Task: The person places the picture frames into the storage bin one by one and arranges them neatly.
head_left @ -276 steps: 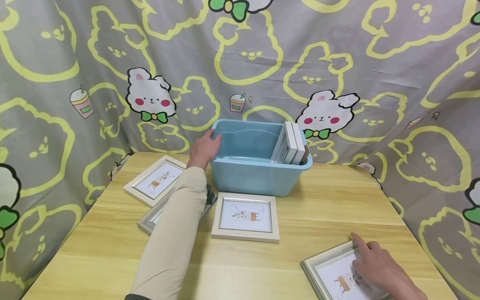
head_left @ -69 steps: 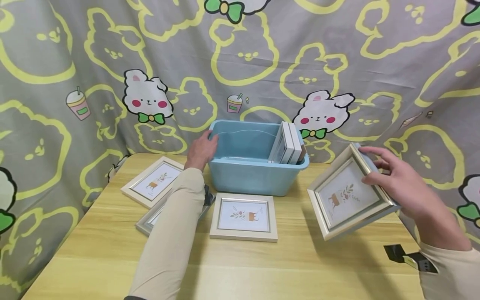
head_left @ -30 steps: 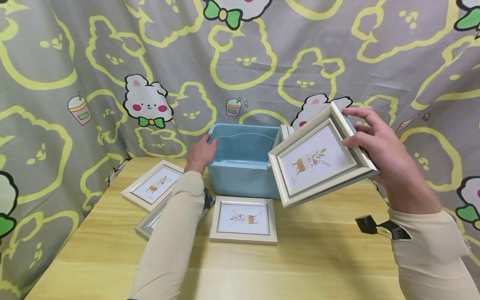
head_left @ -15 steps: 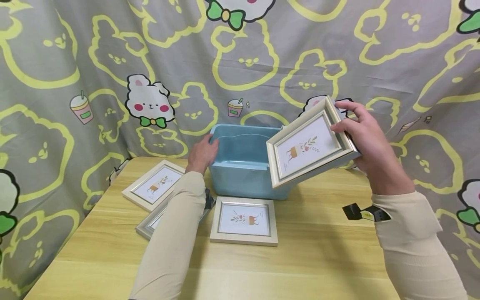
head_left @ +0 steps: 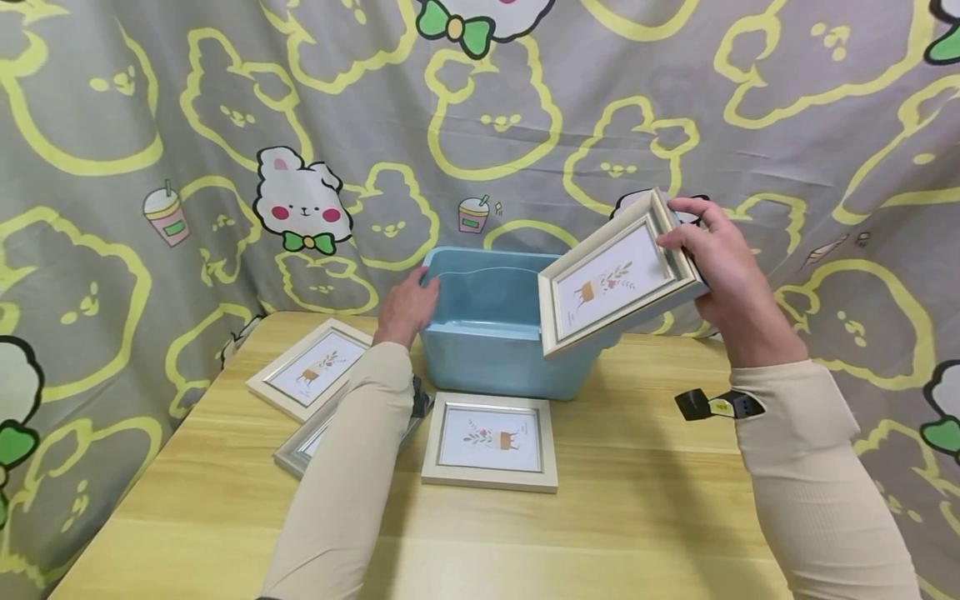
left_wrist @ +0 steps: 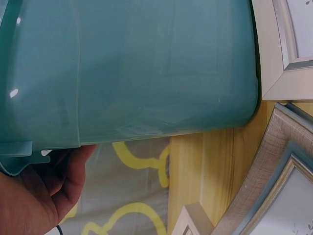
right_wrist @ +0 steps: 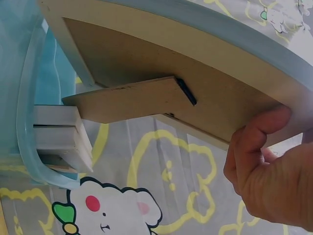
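My right hand (head_left: pixel 727 271) holds a cream-and-silver picture frame (head_left: pixel 600 283) by its right edge, tilted above the right end of a blue plastic bin (head_left: pixel 498 362). Its print of a plant in a pot faces up toward the head camera. The right wrist view shows the brown back with its stand flap (right_wrist: pixel 129 100) swung outward. My left hand (head_left: pixel 407 310) grips the bin's left rim, its fingers curled round the edge in the left wrist view. Inside the bin's right end, white frames (right_wrist: pixel 56 137) stand on edge; the raised picture frame hides them from the head camera.
On the wooden table (head_left: pixel 630 517), a cream frame (head_left: pixel 490 442) lies in front of the bin. At the left lie another cream frame (head_left: pixel 311 371) and a grey frame (head_left: pixel 307 442), partly under my left sleeve. A patterned curtain (head_left: pixel 360 108) hangs behind.
My right hand has lifted the picture frame off the table's right side and carried it left and back over the bin's right end. My left hand keeps its place on the rim.
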### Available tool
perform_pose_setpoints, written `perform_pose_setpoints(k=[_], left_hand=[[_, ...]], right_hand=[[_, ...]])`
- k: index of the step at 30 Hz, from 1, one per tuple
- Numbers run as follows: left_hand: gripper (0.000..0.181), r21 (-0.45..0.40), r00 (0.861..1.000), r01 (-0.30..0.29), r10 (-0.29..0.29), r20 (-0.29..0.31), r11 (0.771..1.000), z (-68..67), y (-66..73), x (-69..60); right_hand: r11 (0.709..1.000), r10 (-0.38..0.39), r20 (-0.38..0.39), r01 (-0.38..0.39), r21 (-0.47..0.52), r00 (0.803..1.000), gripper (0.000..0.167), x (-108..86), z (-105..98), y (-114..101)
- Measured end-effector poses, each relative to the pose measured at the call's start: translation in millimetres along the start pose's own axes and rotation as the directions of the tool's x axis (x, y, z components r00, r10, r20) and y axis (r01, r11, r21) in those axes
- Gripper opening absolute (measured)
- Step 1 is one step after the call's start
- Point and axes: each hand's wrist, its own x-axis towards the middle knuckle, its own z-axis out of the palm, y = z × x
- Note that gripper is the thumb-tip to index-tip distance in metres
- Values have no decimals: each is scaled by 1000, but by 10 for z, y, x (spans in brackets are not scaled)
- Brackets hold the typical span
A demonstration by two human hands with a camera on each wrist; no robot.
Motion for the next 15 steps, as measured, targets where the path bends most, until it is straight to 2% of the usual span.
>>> perform_pose_setpoints(k=[15], left_hand=[[59,12,1000,7,-7,1,1000,-3,23,-6]], right_hand=[[995,27,-56,-22,98,998,40,183,-48,49]])
